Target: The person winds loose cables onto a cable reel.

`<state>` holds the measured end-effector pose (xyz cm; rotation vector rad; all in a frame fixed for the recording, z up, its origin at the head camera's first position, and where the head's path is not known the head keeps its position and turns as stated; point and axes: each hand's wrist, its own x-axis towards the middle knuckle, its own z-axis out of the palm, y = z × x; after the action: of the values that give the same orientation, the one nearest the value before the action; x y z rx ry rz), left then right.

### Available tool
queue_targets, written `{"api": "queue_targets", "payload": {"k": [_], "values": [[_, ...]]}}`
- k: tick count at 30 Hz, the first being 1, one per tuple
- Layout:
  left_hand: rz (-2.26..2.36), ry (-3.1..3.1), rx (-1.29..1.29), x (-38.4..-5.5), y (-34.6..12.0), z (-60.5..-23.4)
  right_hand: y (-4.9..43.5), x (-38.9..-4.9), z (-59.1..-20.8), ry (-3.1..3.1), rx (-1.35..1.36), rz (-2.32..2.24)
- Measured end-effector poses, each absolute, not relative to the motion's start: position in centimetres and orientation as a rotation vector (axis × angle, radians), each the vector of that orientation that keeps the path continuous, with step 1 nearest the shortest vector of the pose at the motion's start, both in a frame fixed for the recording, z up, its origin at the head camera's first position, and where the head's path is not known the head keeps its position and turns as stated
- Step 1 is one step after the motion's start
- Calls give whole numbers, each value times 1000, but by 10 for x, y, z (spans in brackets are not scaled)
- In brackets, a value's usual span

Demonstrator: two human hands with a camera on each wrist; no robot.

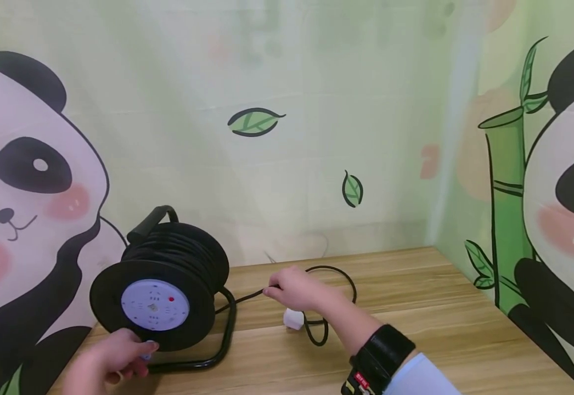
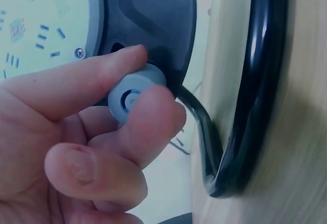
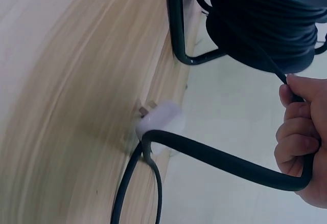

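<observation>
A black cable reel stands on its tubular stand at the left of the table, its pale round socket panel facing me. Low on the front disc, my left hand pinches a small grey crank knob between thumb and fingers. To the right of the reel, my right hand grips the black cable with curled fingers. From that hand, one stretch of cable runs to the reel. The other loops on the table to a white plug, whose metal pins show in the right wrist view.
The black stand tube curves along the reel's right side and front, just beside my left hand. Behind the wooden table hangs a pale green backdrop printed with pandas, leaves and bamboo. A black band circles my right wrist.
</observation>
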<state>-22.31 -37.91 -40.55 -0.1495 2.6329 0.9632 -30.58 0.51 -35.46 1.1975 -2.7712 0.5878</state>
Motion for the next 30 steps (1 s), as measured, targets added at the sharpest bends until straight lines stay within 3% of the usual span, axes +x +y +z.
{"api": "queue_targets", "payload": {"k": [19,30], "values": [[1027,2891,-342,-215,-423,-388,-52,-299,-368,-2728,1149,652],[1597,2589,-444,-207,-425,-376,-63,-302,-378,-2737,1121,669]]}}
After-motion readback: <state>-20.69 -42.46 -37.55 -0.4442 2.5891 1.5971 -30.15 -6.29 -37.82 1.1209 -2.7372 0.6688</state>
